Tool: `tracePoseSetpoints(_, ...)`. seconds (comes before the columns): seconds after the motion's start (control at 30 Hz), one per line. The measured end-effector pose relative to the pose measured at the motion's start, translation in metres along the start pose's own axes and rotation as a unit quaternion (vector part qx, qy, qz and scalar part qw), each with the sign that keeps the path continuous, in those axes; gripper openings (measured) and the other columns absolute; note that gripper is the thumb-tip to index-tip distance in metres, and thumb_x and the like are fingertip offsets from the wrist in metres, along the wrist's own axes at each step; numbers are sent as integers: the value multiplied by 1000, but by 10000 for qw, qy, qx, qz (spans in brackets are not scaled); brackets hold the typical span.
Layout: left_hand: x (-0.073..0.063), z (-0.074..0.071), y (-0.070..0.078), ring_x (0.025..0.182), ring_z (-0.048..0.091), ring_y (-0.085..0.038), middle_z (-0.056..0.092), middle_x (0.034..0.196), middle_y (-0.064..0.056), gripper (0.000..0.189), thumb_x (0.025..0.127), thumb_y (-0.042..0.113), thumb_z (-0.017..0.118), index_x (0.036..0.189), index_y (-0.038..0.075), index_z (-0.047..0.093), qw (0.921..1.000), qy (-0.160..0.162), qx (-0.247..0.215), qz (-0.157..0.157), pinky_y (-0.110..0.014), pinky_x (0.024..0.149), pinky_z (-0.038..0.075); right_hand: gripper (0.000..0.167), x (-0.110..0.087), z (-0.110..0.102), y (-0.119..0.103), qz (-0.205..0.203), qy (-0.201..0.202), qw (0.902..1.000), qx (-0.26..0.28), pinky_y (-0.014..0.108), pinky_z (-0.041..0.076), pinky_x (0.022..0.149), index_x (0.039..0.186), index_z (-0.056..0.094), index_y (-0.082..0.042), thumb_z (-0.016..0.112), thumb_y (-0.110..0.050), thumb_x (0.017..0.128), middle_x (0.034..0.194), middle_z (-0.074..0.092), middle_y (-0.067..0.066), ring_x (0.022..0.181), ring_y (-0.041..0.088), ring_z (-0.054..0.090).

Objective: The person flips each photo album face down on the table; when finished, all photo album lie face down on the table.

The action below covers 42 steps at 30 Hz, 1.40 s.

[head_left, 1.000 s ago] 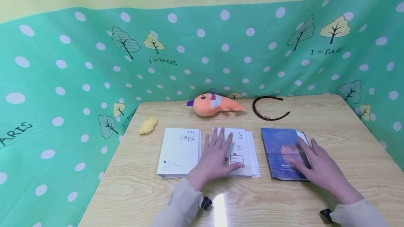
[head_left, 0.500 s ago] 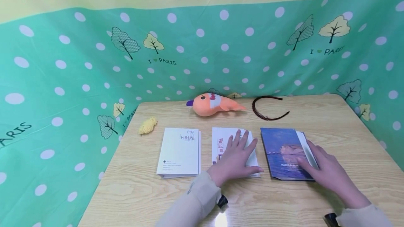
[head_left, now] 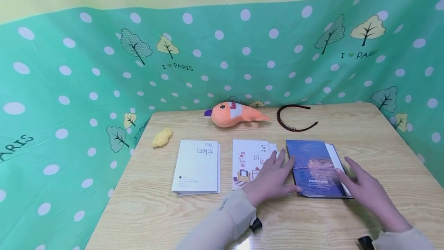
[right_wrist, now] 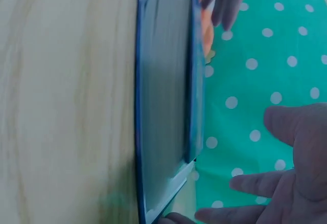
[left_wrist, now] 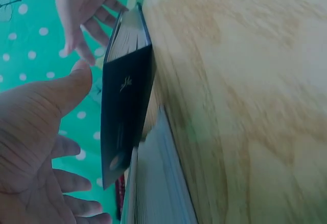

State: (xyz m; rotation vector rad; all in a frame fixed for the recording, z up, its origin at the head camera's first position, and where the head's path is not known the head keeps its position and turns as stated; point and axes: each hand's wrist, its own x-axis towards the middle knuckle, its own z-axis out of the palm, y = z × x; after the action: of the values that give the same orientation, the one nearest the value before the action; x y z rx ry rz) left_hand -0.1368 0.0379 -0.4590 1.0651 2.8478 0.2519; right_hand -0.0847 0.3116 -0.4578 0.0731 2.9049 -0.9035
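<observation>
A blue photo album (head_left: 312,167) with a rocky seascape on its cover lies flat on the right of the table. My left hand (head_left: 272,178) hovers over the gap at its left edge, fingers spread, overlapping a corner of the middle white book (head_left: 248,151). In the left wrist view, the album's dark spine (left_wrist: 125,91) stands beyond my outstretched thumb. My right hand (head_left: 365,190) is at the album's right edge, thumb near the cover and fingers loosely extended. The right wrist view shows the album's page edges (right_wrist: 163,91) beside these parted fingers.
A white book (head_left: 195,167) with Chinese lettering lies to the left. Behind the books are a yellow yarn-like bundle (head_left: 162,138), an orange plush toy (head_left: 225,115) with a purple beak, and a dark toothed headband (head_left: 293,128). A green dotted cloth (head_left: 208,65) borders the table.
My left hand has moved right, from over the middle book to the album's left edge, uncovering the book's drawings. My right hand has shifted slightly right, off the album's cover to its edge.
</observation>
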Motion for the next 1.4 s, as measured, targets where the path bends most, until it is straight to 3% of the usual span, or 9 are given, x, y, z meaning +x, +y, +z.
tracePoseSetpoints(0.2,7,2,12,148,12,-32,13,161,-19,98,82,78,47,157,22,18,9996,-249,141,42,-42,117,23,78,2,-4,-2,215,-292,9992,155,73,40,82,149,14,12,34,-48,103,134,32,49,112,64,44)
tracePoseSetpoints(0.47,8,1,22,148,11,-33,9,161,-20,97,83,78,45,157,22,18,9988,-429,226,-58,-41,116,23,79,6,-6,-2,391,-465,9968,528,75,34,88,148,16,14,32,-49,103,136,30,48,118,67,32)
tracePoseSetpoints(0.6,8,1,25,148,11,-31,8,161,-20,93,85,75,46,157,22,20,9986,-471,198,-151,-39,116,24,77,8,-7,0,422,-533,9916,1102,63,46,88,146,14,17,32,-45,104,135,29,50,119,64,38)
tracePoseSetpoints(0.73,9,3,26,148,11,-31,7,161,-20,93,86,74,46,157,20,20,9988,-443,115,-196,-34,116,24,78,11,-10,2,644,-762,9798,1734,47,56,80,146,9,18,32,-44,105,137,24,51,117,61,44)
tracePoseSetpoints(1.0,9,5,27,147,14,-31,7,161,-22,94,85,72,50,156,17,24,9985,-371,-258,-323,-31,108,37,82,16,-14,4,1194,-959,9640,2176,34,54,77,148,2,14,29,-50,103,143,19,46,117,53,45)
tracePoseSetpoints(1.13,9,5,28,147,16,-31,7,160,-23,94,84,72,53,155,17,26,9979,-383,-340,-395,-30,106,40,81,16,-12,4,1206,-892,9628,2248,27,52,73,148,2,14,28,-49,104,142,22,44,116,51,44)
tracePoseSetpoints(1.23,9,6,29,146,17,-30,8,160,-22,94,83,72,53,155,18,27,9975,-399,-380,-441,-30,105,40,81,16,-10,3,1043,-746,9700,2067,30,51,73,147,4,16,29,-47,104,139,24,47,117,57,41)
tracePoseSetpoints(1.4,8,6,30,145,23,-28,7,161,-22,95,83,72,54,155,18,26,9966,-437,-485,-500,-27,99,46,81,14,-8,4,1043,-423,9753,1902,48,48,87,148,5,15,30,-48,103,140,23,48,123,59,36)
